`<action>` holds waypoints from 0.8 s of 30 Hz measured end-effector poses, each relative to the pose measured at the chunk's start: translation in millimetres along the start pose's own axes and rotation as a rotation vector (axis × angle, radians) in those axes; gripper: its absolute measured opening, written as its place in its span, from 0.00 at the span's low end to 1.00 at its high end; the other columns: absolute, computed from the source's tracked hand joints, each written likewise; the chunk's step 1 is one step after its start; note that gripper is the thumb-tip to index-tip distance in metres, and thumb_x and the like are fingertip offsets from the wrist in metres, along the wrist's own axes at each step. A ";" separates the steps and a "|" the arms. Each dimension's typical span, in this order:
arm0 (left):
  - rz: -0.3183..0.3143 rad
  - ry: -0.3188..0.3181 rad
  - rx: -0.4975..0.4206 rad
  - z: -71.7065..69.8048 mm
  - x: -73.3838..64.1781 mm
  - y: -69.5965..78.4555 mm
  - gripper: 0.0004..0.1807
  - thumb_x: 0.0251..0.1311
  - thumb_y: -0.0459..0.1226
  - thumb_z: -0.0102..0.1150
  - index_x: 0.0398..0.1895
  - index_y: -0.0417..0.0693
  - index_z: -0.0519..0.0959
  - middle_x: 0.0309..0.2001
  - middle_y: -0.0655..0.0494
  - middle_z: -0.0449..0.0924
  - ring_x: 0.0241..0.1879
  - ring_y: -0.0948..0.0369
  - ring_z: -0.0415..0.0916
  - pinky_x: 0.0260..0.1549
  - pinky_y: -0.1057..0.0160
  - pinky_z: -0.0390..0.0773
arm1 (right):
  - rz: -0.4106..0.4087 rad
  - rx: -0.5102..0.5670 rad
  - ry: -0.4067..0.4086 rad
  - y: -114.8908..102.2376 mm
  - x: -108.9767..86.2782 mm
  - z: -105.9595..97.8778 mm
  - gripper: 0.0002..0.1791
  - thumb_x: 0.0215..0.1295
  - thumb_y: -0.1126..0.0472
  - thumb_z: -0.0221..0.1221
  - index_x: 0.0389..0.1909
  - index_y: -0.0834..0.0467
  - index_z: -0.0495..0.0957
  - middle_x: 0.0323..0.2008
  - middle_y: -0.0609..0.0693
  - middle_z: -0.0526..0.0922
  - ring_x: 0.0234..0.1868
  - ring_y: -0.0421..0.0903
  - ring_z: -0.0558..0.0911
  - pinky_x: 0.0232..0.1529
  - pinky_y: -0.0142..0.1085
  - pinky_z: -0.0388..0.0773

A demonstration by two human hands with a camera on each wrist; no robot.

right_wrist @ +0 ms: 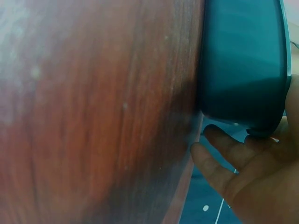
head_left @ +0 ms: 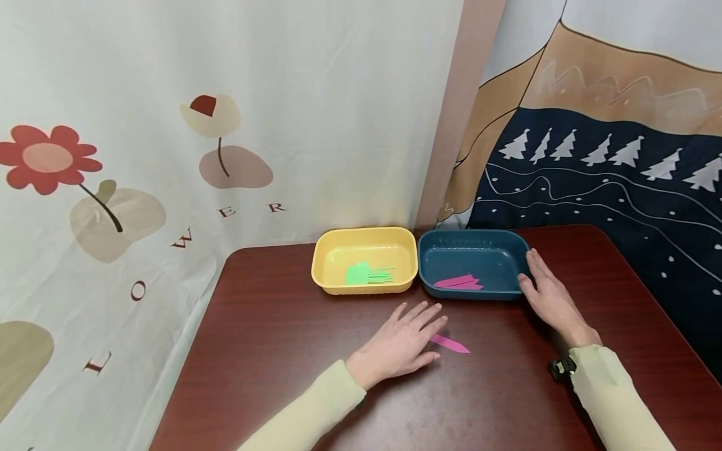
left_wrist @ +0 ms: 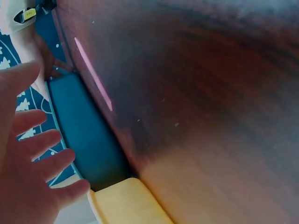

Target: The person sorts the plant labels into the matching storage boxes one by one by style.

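Observation:
A pink paper strip (head_left: pixel 451 344) with a pointed end lies on the table. My left hand (head_left: pixel 397 343) is over its left part, fingers spread and nearly straight; in the left wrist view nothing is in the palm and the pink strip (left_wrist: pixel 95 74) lies apart from the hand. At the right end of the dark blue plastic basin (head_left: pixel 496 295), my right hand (head_left: pixel 553 299) rests against the outer side and rim with extended fingers. Several pink paper pieces (head_left: pixel 459 282) lie inside that basin. In the right wrist view, fingers (right_wrist: pixel 229 151) stretch beside the basin's end wall.
A yellow plastic basin (head_left: pixel 318 266) stands left of the blue one, holding green paper pieces (head_left: pixel 357 274), some cut into thin strips. Both basins sit at the back of the brown table (head_left: pixel 254 326), near a printed curtain (head_left: pixel 338 113).

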State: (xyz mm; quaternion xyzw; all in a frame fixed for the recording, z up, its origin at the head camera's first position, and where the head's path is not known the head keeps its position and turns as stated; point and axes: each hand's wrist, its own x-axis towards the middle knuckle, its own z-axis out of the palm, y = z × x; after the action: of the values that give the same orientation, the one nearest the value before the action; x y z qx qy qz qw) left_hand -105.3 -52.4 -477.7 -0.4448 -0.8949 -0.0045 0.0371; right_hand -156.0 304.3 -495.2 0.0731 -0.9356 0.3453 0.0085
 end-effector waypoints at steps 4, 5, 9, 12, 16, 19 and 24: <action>-0.004 -0.086 -0.033 3.6 0.0 1.9 0.39 0.72 0.62 0.53 0.80 0.55 0.64 0.81 0.53 0.57 0.78 0.52 0.57 0.70 0.40 0.64 | -0.004 0.001 0.003 -0.3 -0.2 -0.2 0.37 0.84 0.53 0.43 0.82 0.67 0.41 0.82 0.65 0.39 0.81 0.66 0.45 0.73 0.66 0.47; -0.003 -0.099 -0.036 4.7 0.5 2.3 0.39 0.72 0.62 0.53 0.80 0.55 0.64 0.81 0.53 0.57 0.78 0.52 0.56 0.70 0.40 0.63 | -0.005 0.001 0.004 -0.2 -0.1 -0.2 0.37 0.84 0.53 0.43 0.82 0.67 0.41 0.82 0.66 0.39 0.81 0.66 0.45 0.73 0.66 0.47; 0.003 -0.112 -0.028 7.7 4.0 4.6 0.37 0.72 0.61 0.53 0.78 0.56 0.67 0.79 0.53 0.61 0.78 0.52 0.58 0.69 0.40 0.65 | -0.009 0.000 0.009 0.1 0.1 -0.3 0.37 0.84 0.53 0.43 0.82 0.67 0.41 0.82 0.66 0.40 0.81 0.66 0.45 0.73 0.65 0.47; 0.012 -0.102 -0.004 7.7 8.1 7.2 0.34 0.72 0.61 0.54 0.75 0.57 0.71 0.77 0.55 0.65 0.76 0.52 0.62 0.68 0.41 0.67 | -0.009 0.000 0.011 0.4 0.3 -0.5 0.37 0.84 0.53 0.43 0.82 0.67 0.41 0.82 0.66 0.40 0.81 0.66 0.45 0.74 0.65 0.46; 0.023 -0.110 0.023 7.6 12.9 11.1 0.31 0.73 0.59 0.54 0.74 0.58 0.73 0.75 0.57 0.68 0.74 0.54 0.64 0.67 0.44 0.68 | -0.004 -0.006 0.012 0.3 0.6 -0.2 0.37 0.84 0.53 0.43 0.82 0.68 0.42 0.82 0.66 0.40 0.81 0.66 0.45 0.74 0.65 0.47; 0.032 -0.121 0.033 10.5 14.6 12.6 0.30 0.73 0.58 0.55 0.73 0.59 0.74 0.74 0.57 0.69 0.73 0.55 0.65 0.66 0.45 0.70 | -0.002 -0.010 0.012 0.2 0.7 0.2 0.37 0.84 0.53 0.43 0.81 0.68 0.42 0.82 0.66 0.41 0.81 0.66 0.46 0.74 0.65 0.47; 0.079 -0.059 0.096 17.4 14.3 12.4 0.24 0.72 0.54 0.60 0.67 0.60 0.80 0.68 0.57 0.76 0.67 0.57 0.73 0.60 0.53 0.76 | -0.004 -0.007 0.012 0.5 0.7 0.5 0.37 0.84 0.53 0.43 0.81 0.68 0.42 0.82 0.67 0.41 0.81 0.66 0.46 0.74 0.65 0.47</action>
State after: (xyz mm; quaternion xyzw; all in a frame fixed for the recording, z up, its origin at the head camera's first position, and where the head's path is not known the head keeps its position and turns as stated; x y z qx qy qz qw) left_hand -105.1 -32.8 -494.4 -0.4773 -0.8765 0.0532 0.0323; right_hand -156.7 304.3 -495.9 0.0728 -0.9366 0.3424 0.0151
